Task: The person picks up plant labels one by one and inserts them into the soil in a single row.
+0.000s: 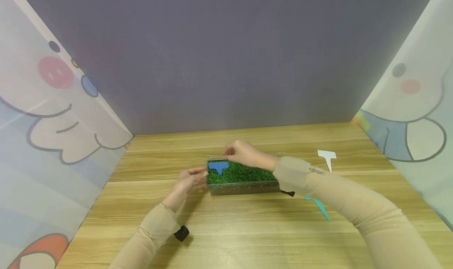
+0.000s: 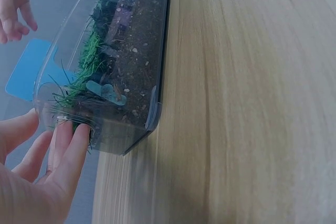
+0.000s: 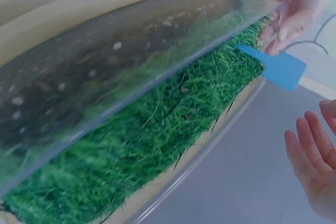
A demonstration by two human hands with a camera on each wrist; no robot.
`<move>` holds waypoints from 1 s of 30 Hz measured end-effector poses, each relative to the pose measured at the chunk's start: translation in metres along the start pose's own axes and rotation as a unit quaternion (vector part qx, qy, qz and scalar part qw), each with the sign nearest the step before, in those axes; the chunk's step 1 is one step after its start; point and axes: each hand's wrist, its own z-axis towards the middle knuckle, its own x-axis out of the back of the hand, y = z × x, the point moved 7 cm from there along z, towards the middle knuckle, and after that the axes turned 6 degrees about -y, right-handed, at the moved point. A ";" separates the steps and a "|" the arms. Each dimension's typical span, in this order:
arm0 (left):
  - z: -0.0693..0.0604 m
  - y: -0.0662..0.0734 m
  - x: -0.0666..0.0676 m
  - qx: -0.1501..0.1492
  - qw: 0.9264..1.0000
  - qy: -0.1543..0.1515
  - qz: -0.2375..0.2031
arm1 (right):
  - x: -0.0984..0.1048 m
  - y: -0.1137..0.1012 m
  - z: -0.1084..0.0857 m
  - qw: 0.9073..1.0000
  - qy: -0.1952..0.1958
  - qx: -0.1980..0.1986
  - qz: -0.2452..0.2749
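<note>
A clear plastic box [image 1: 244, 188] holds dark soil [image 2: 142, 40] with green grass [image 1: 253, 174] on top. Near its left end a blue T-shaped plant label [image 1: 218, 166] stands in the grass. My left hand [image 1: 185, 184] is at the box's left end; in the left wrist view its straight fingers [image 2: 73, 156] touch the end wall around a small opening. Over the back left part of the box is my right hand [image 1: 244, 153], with nothing visible in its loosely bent fingers. The right wrist view shows that hand [image 3: 320, 166] apart from the blue label.
A white T-shaped label [image 1: 327, 155] lies on the wooden table [image 1: 247, 233] right of the box. Nearer, a teal label [image 1: 320, 208] is partly hidden by my right sleeve. A grey wall [image 1: 233, 64] rises behind, with printed cartoon panels [image 1: 56, 104] at both sides.
</note>
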 end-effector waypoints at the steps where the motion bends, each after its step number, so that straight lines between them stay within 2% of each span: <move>1: 0.000 0.000 0.000 0.001 1.000 0.000 -0.001 | 0.002 0.001 -0.002 1.000 0.002 -0.002 0.003; 8: 0.000 -0.001 0.000 0.002 1.000 0.000 -0.006 | 0.016 0.013 -0.018 1.000 0.021 0.005 0.017; 16: 0.000 0.000 -0.002 0.002 1.000 -0.004 -0.008 | 0.031 0.030 -0.043 0.999 0.040 -0.028 0.020; 30: -0.001 0.002 -0.002 -0.003 1.000 -0.001 -0.001 | 0.040 0.062 -0.084 0.996 0.067 -0.044 0.035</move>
